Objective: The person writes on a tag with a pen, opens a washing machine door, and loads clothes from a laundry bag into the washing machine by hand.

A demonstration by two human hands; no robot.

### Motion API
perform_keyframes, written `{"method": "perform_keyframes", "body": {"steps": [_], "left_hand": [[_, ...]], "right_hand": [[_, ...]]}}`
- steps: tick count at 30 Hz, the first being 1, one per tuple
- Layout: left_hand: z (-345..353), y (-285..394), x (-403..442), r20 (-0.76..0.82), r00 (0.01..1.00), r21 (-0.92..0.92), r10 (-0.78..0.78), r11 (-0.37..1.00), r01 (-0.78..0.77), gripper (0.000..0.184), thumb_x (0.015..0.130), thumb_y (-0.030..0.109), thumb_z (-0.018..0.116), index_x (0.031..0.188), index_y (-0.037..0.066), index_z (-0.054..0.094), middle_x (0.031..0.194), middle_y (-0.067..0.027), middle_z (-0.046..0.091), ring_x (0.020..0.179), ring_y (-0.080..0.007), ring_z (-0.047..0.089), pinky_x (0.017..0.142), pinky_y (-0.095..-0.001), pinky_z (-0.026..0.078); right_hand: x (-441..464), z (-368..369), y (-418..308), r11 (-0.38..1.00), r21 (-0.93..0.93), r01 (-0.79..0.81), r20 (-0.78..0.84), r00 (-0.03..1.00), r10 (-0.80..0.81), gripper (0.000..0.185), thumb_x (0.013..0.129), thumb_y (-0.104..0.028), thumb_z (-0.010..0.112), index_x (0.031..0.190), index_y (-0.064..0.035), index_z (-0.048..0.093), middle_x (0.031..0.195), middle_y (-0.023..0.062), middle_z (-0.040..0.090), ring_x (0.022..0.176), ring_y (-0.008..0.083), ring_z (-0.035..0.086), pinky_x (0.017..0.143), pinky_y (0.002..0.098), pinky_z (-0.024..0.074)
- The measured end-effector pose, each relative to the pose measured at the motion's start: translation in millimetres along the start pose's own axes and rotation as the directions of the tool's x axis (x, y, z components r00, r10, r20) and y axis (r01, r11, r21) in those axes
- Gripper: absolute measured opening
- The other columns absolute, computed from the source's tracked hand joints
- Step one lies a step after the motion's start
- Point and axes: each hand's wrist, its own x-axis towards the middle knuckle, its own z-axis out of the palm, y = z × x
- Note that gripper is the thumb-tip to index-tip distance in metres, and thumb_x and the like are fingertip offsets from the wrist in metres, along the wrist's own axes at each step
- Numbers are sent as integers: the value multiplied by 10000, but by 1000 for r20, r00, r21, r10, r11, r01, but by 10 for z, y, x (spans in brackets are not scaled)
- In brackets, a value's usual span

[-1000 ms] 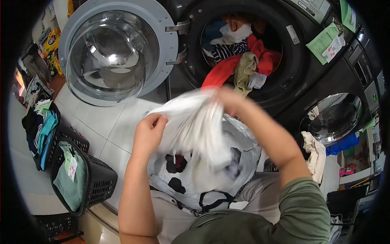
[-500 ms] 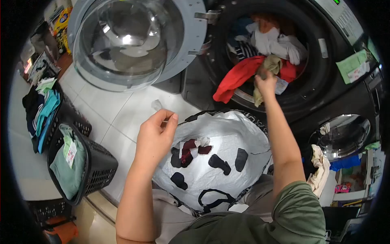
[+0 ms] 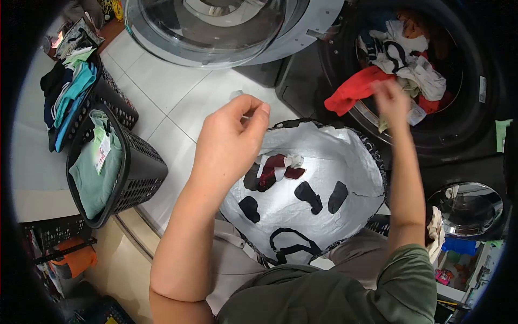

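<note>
My left hand (image 3: 233, 129) is raised above the left side of the laundry bag, its fingers pinched together. A small pale piece of cloth (image 3: 236, 94) shows just beyond the fingertips and seems held by them. My right hand (image 3: 391, 100), smeared by motion, is at the mouth of the washer drum, over a red garment (image 3: 353, 90) that hangs over the rim. Its fingers cannot be made out. An olive garment (image 3: 408, 86) lies partly behind that hand. White clothes (image 3: 429, 78) sit further in. The silvery-lined bag (image 3: 280, 216) between my legs holds several dark socks (image 3: 308, 197) and a maroon piece (image 3: 270, 171).
The round glass door (image 3: 210, 35) of the washer stands open at the upper left. Two black laundry baskets (image 3: 143, 178) with folded clothes are on the left tiles. A second, smaller round door (image 3: 467, 208) is at lower right, with cream cloth (image 3: 435, 235) beside it.
The view has shifted. My right hand has moved from the olive garment, which it gripped in the drum, to over the red one. My left hand keeps its pinched pose.
</note>
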Motion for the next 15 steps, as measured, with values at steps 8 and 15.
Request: {"method": "perform_keyframes", "body": {"steps": [8, 15], "left_hand": [[-47, -9, 118, -153, 988, -282, -28, 959, -16, 254, 968, 227, 549, 965, -3, 656, 894, -80, 690, 819, -141, 644, 767, -271, 489], [-111, -18, 97, -133, 991, -289, -17, 957, -22, 252, 967, 224, 549, 974, -4, 658, 907, -88, 692, 818, -135, 646, 769, -268, 490]], "right_hand": [[-2132, 2665, -619, 941, 254, 225, 691, 638, -339, 397, 801, -346, 712, 1068, -56, 660, 1180, 148, 617, 1129, 338, 564, 980, 418, 446], [-2829, 2336, -466, 934, -272, 232, 961, 118, 251, 371, 865, -333, 636, 1120, -67, 672, 1100, 154, 690, 1052, 323, 655, 906, 440, 495]]}}
